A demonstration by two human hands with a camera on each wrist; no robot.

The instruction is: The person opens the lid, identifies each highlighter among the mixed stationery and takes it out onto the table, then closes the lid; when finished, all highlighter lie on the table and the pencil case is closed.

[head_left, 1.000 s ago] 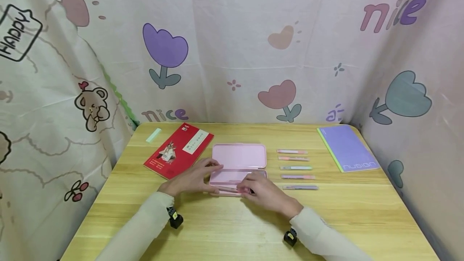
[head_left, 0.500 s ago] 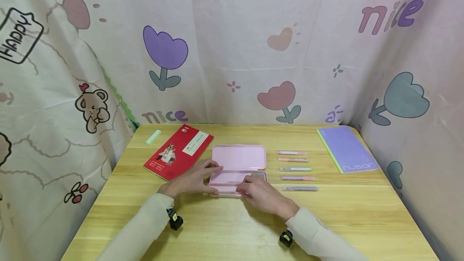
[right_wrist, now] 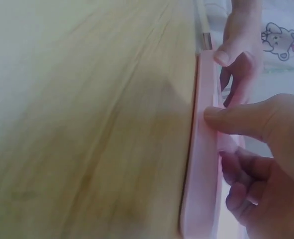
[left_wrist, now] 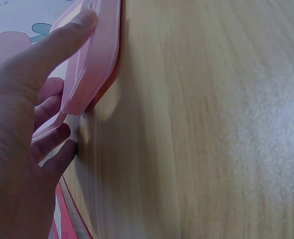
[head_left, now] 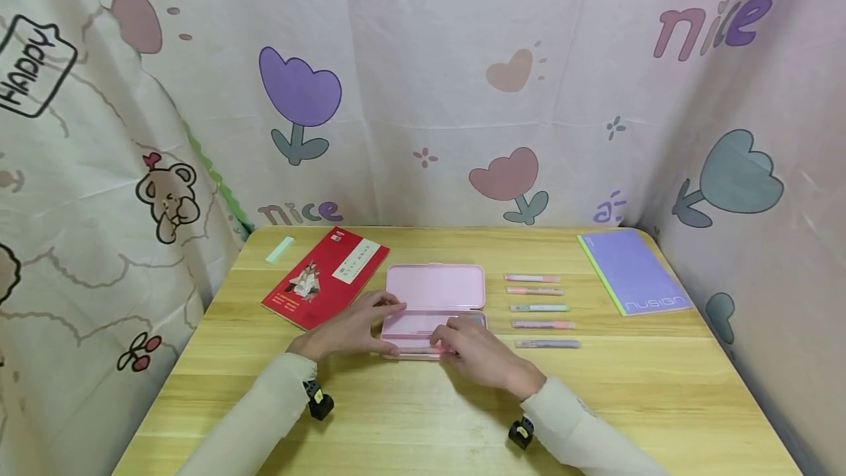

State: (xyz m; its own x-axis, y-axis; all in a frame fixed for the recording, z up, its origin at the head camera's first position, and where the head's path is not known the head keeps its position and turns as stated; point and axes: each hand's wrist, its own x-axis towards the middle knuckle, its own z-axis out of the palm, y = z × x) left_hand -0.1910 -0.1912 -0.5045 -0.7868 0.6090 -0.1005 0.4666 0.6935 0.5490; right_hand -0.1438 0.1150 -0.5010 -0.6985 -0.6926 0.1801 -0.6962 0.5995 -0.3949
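Note:
A pink pencil case [head_left: 436, 286] lies with its lid back in the middle of the table. My left hand [head_left: 353, 325] grips its left end, thumb on the front rim and fingers behind, as the left wrist view shows on the case's wall [left_wrist: 94, 59]. My right hand [head_left: 479, 358] reaches into the front compartment, its curled fingertips at the right end of a slim pen [head_left: 416, 350] lying along it. In the right wrist view the right thumb [right_wrist: 226, 118] rests at the case's front rim [right_wrist: 201, 164], with the other fingers bent inside, partly hidden.
Several pens lie in a column right of the case, among them a green-ended pen [head_left: 538, 308] and a purple pen [head_left: 547, 344]. A red booklet [head_left: 330, 278] and a pale green strip [head_left: 280, 250] lie left. A purple notebook [head_left: 631, 270] lies far right, before a printed curtain [head_left: 410, 94].
The pen in my right hand has gone down from over the front compartment into it. The right hand has shifted slightly left; my left hand stays on the case.

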